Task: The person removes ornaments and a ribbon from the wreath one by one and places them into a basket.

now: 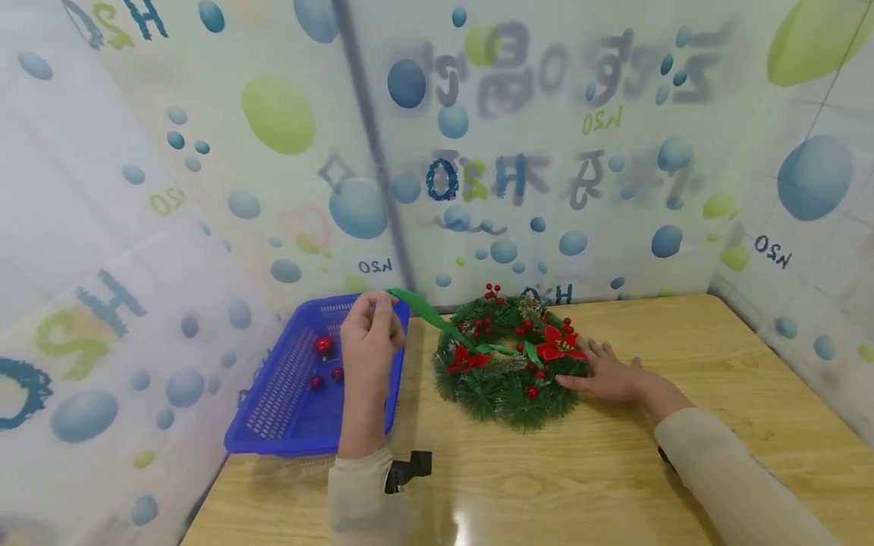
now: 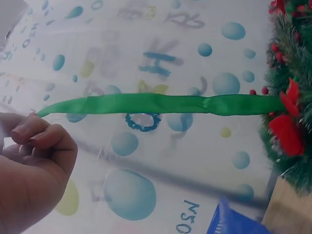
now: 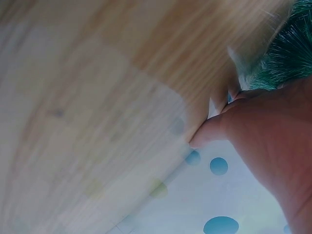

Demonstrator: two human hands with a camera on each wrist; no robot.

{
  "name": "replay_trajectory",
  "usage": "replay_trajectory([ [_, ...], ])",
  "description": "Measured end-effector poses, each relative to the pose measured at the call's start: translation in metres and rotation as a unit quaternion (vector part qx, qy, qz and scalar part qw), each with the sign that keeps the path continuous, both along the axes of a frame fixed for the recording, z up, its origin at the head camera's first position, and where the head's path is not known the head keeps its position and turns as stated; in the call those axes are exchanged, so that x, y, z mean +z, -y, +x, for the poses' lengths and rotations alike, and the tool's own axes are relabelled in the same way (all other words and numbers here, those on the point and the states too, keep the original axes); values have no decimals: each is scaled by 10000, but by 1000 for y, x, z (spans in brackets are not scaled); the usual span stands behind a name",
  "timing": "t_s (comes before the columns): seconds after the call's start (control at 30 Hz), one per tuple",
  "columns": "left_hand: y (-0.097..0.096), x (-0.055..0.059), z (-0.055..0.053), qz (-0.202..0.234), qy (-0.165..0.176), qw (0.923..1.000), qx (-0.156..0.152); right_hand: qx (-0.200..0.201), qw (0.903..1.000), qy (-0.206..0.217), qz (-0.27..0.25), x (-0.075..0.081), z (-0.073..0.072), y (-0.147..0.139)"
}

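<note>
Landmark: we take the Christmas wreath point(image 1: 508, 360), lying flat on the wooden table point(image 1: 717, 364), as our reference for every place below.
Left hand: our left hand point(image 1: 369, 341) is raised to the left of the wreath, thumb and fingertips pinched together on the free end of the green ribbon point(image 1: 430, 318).
Right hand: our right hand point(image 1: 608, 373) lies flat on the table at the wreath's right edge, fingers straight and slightly apart, tips touching the needles.
Ribbon, place: it runs taut from the pinch to the wreath's inner ring, where it passes among the red poinsettia flowers point(image 1: 560, 343) and berries; the left wrist view shows it as one stretched band point(image 2: 161, 104).
Ribbon, handling: we judge it light, thin, soft and smooth, so it may slip through a loose pinch; holding near the end, flat between thumb and fingertip, suits it best.
Wreath, handling: it looks light and bristly and would likely slide when pulled, which the pressing right hand counters.
Basket: a blue plastic basket point(image 1: 287, 425) sits left of the wreath, holding red baubles point(image 1: 323, 346).
</note>
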State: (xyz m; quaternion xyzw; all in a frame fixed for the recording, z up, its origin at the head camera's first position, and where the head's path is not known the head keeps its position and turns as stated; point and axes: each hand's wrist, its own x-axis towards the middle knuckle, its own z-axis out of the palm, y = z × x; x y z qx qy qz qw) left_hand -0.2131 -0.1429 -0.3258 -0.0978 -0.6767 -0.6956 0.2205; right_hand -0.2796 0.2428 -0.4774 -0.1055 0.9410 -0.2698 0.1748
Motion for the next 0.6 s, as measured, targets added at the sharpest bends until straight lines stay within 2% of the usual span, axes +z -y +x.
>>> replay_trajectory([
  [0.1,8,8,0,-97,71,9998,-139,-11,10000,-44,-19,-3,-2,-2],
  [0.23,21,13,1,-497,235,9984,-158,14,10000,-47,-19,-6,-4,-3],
  [0.33,33,13,3,-910,387,9951,74,47,10000,8,-53,-7,-2,-2],
  [0.43,46,12,4,-1142,492,9917,339,37,10000,16,13,-6,-2,-1],
  [0.6,69,15,0,-911,402,9937,519,36,9998,-75,177,1,1,1],
])
